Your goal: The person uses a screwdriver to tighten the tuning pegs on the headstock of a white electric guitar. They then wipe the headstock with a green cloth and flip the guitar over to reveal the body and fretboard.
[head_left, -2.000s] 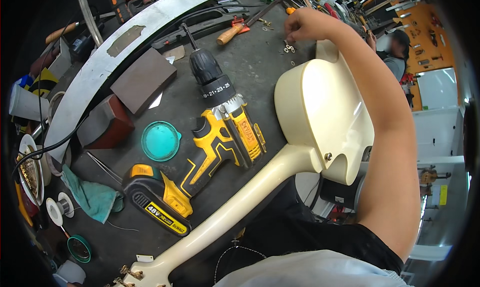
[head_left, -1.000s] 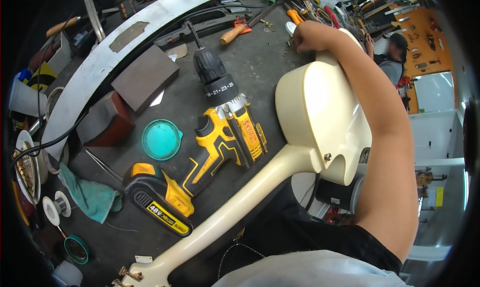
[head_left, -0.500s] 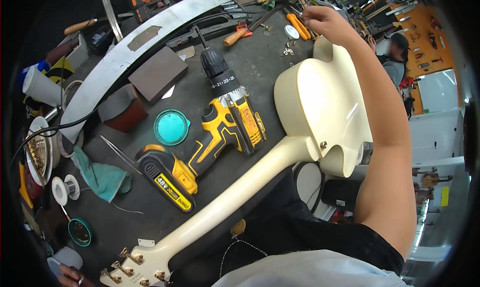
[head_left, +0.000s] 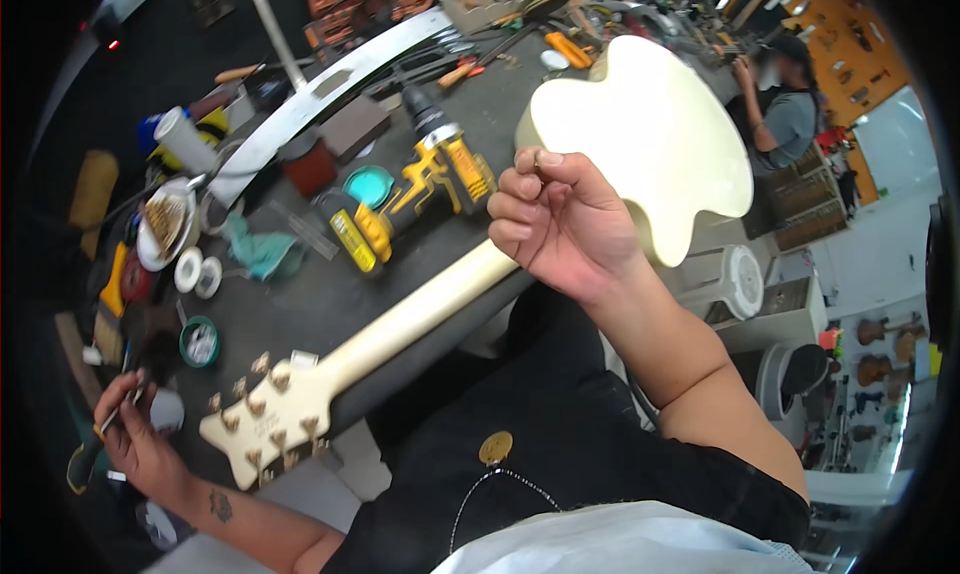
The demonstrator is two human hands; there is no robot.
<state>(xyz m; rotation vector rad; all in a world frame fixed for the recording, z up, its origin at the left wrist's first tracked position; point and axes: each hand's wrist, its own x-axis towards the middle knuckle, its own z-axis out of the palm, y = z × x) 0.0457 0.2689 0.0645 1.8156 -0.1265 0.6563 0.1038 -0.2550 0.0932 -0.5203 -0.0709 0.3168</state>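
The right hand (head_left: 570,219) was held up before the chest, palm turned toward the face, thumb tip pressed against the index finger in a pinch and the other fingers curled loosely inward. The right forearm (head_left: 665,344) slanted up and leftward from a bent elbow, the wrist nearly straight. The left forearm (head_left: 255,527), marked by a dark tattoo (head_left: 220,506) near the wrist, reached out low to the left, and the left hand (head_left: 140,444) had its fingers bent in a grip.
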